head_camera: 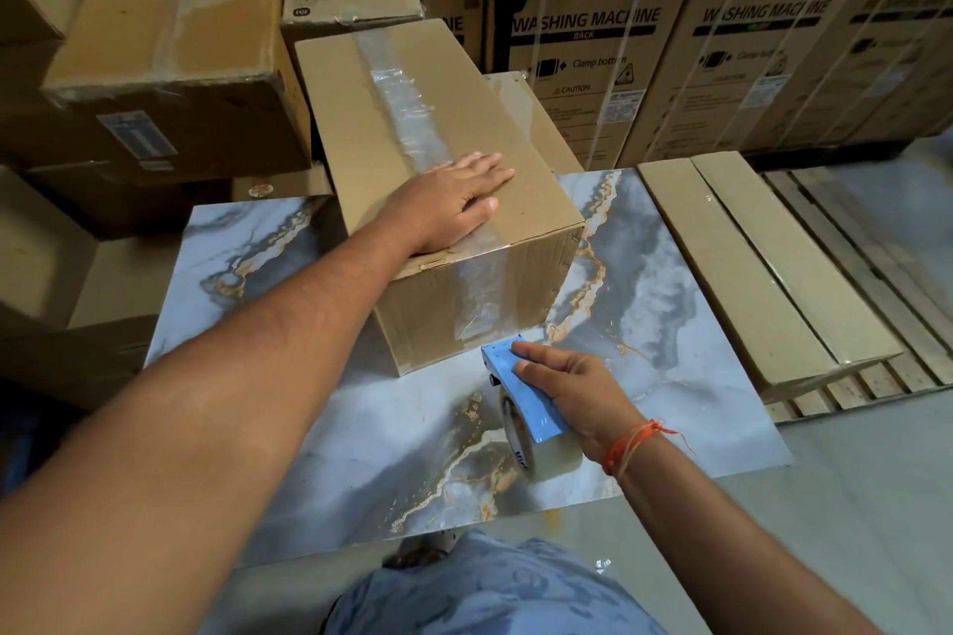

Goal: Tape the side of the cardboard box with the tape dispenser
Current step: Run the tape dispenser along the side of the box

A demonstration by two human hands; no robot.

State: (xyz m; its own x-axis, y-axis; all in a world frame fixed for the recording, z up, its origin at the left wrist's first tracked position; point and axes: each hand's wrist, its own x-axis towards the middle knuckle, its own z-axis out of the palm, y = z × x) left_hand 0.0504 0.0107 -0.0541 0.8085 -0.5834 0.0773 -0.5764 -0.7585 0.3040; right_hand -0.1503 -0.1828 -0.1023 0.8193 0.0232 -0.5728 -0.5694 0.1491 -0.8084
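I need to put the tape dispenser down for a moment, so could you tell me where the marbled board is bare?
The marbled board is bare left of the brown cardboard box, under the left forearm, and right of the blue tape dispenser toward its right edge. Stacked cartons crowd behind.

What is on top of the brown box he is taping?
The left hand lies flat on the cardboard box, over a clear tape strip running along its top. The tape under the palm is hidden.

Both forearms bare, no sleeves. Orange thread band [631,443] tied on right wrist, loose ends trailing. Blue-grey patterned garment [490,588] below.
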